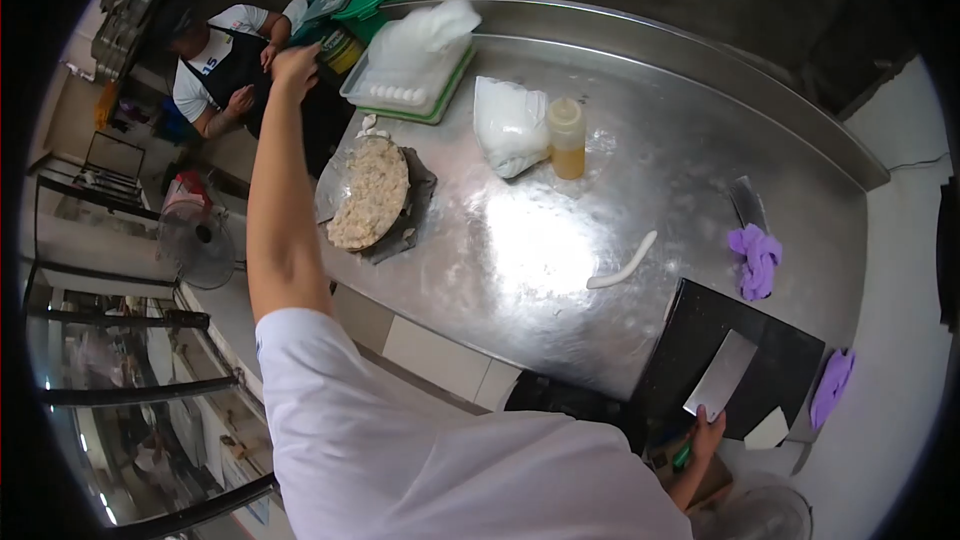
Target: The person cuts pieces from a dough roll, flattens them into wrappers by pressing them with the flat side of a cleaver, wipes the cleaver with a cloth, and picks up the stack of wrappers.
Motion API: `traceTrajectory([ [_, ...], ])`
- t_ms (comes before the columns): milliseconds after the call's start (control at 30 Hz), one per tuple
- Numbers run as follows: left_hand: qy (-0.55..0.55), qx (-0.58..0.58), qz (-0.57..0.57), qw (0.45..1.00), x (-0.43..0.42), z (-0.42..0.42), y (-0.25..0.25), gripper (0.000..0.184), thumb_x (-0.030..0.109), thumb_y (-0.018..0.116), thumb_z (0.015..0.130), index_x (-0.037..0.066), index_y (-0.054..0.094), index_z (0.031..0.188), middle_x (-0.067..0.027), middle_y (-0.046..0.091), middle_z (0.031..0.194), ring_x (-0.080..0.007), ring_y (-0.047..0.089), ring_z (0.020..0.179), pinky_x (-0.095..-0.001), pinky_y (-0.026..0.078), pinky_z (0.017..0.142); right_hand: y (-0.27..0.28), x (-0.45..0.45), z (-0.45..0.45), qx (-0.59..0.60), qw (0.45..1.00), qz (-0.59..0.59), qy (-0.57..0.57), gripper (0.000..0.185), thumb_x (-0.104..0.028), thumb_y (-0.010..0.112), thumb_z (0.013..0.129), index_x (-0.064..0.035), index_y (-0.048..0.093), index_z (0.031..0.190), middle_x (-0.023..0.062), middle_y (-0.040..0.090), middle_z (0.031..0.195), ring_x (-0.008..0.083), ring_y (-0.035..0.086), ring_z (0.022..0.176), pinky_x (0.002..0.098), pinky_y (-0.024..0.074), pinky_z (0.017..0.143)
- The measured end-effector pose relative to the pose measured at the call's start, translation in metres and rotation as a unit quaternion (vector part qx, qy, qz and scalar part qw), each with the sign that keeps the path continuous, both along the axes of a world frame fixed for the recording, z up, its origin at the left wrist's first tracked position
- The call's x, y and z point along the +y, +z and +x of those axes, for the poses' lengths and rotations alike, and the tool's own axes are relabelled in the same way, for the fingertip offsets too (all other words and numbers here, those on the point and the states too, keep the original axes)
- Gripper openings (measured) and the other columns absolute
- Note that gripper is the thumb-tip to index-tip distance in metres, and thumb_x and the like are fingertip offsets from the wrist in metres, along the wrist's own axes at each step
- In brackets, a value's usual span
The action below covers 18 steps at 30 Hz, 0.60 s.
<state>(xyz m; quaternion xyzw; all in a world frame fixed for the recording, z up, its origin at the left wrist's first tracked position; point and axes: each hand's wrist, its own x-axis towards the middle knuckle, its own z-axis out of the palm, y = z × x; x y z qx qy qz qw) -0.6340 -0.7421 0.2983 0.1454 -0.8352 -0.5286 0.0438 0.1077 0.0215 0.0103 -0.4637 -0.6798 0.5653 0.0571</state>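
My left hand (297, 70) is stretched far out past the table's left end, near a yellow-labelled tub (341, 50). Its fingers look curled, and what they hold, if anything, is hidden. My right hand (706, 434) grips a cleaver by its green handle (682, 456). The cleaver's broad blade (722, 375) lies over a black board (690, 340), close to a pale wedge-shaped piece (767, 430). A white dough rope (624, 262) curves on the steel table between my hands. A bowl of chunky pale filling (370, 195) stands below my left forearm.
White balls sit in a clear tray (440, 105) with plastic film (430, 30). Beside a white bag (508, 125) stands an oil bottle (567, 140). A purple cloth (756, 260) lies by a metal blade (746, 202). A co-worker (225, 70) stands beyond my left arm; a fan (200, 240) is nearby.
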Motion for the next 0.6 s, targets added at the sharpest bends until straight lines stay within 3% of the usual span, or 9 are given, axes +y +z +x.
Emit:
traceTrajectory([
  [67,0.115,0.039,0.014,0.992,0.03,0.072,0.015,0.045,0.032,0.069,0.094,0.013,0.058,0.133,-0.0019,0.064,0.132,-0.0218,0.067,0.109,-0.0361,0.053,0.082,0.001,-0.006,0.002,0.009,1.0,0.0,-0.006,0.035,-0.021,0.072,0.095,-0.005,0.054,0.12,-0.0001,0.051,0.067,0.0082,0.043,0.043,0.0267,0.0366,0.037],
  [233,0.114,0.105,0.056,0.986,0.029,0.111,-0.003,0.039,0.027,0.074,0.092,0.008,0.063,0.123,-0.0043,0.071,0.117,-0.0172,0.07,0.103,-0.0317,0.051,0.077,0.014,-0.004,0.003,-0.022,0.999,0.044,0.013,0.034,-0.019,0.073,0.094,-0.0031,0.057,0.12,0.0003,0.057,0.075,0.0075,0.045,0.046,0.0271,0.0369,0.041],
  [300,0.112,0.137,0.051,0.983,0.052,0.122,-0.012,0.035,0.025,0.074,0.093,0.008,0.064,0.122,-0.003,0.071,0.114,-0.0167,0.07,0.101,-0.0307,0.05,0.078,0.008,0.007,0.006,0.039,0.995,0.081,0.033,0.034,-0.017,0.074,0.093,-0.001,0.06,0.119,0.0016,0.064,0.085,0.0095,0.054,0.061,0.0278,0.0445,0.053],
  [333,0.109,0.151,0.043,0.982,0.069,0.128,-0.019,0.034,0.024,0.074,0.093,0.007,0.064,0.121,-0.0026,0.071,0.112,-0.0163,0.07,0.1,-0.0294,0.05,0.077,-0.003,0.015,0.009,0.035,0.996,0.08,0.027,0.034,-0.017,0.074,0.093,-0.001,0.06,0.119,0.0016,0.064,0.085,0.0095,0.054,0.061,0.0278,0.0445,0.053],
  [367,0.103,0.168,0.015,0.98,0.091,0.138,-0.027,0.033,0.025,0.072,0.095,0.009,0.065,0.123,-0.0031,0.072,0.113,-0.0156,0.071,0.1,-0.0279,0.051,0.078,-0.016,0.02,0.013,0.075,0.993,0.093,0.026,0.035,-0.016,0.074,0.093,0.0001,0.06,0.12,0.0032,0.066,0.091,0.0115,0.057,0.072,0.029,0.0472,0.063],
  [467,0.017,0.356,-0.093,0.93,0.163,0.172,-0.091,0.023,0.018,0.072,0.094,0.004,0.069,0.112,-0.0061,0.072,0.098,-0.0124,0.068,0.084,-0.028,0.054,0.074,-0.004,0.024,0.028,0.076,0.993,0.087,0.028,0.04,-0.017,0.075,0.092,0.0021,0.061,0.124,0.0075,0.068,0.108,0.0165,0.06,0.096,0.0339,0.0489,0.087],
  [533,-0.014,0.315,-0.134,0.939,0.256,0.232,-0.129,0.02,0.015,0.07,0.095,0.003,0.069,0.111,-0.0076,0.072,0.096,-0.0122,0.066,0.081,-0.0287,0.055,0.077,0.002,0.031,0.035,0.01,0.997,0.07,0.02,0.041,-0.021,0.075,0.093,0.0018,0.061,0.124,0.0072,0.068,0.107,0.0162,0.061,0.094,0.0322,0.0491,0.086],
  [567,-0.07,0.307,-0.138,0.939,0.283,0.253,-0.173,0.02,0.014,0.068,0.095,0.003,0.069,0.112,-0.0088,0.073,0.095,-0.0146,0.068,0.082,-0.0277,0.054,0.076,0.009,0.032,0.036,0.025,0.997,0.065,0.014,0.041,-0.021,0.075,0.093,0.0014,0.061,0.124,0.0075,0.068,0.108,0.0159,0.06,0.096,0.0318,0.0487,0.087],
  [600,-0.079,0.3,-0.133,0.941,0.3,0.261,-0.182,0.02,0.014,0.068,0.095,0.003,0.069,0.112,-0.0088,0.073,0.095,-0.0146,0.068,0.082,-0.0277,0.054,0.076,0.021,0.023,0.026,0.045,0.997,0.057,0.018,0.041,-0.021,0.076,0.093,0.0011,0.061,0.124,0.0079,0.068,0.108,0.0155,0.06,0.097,0.0314,0.0484,0.087],
])
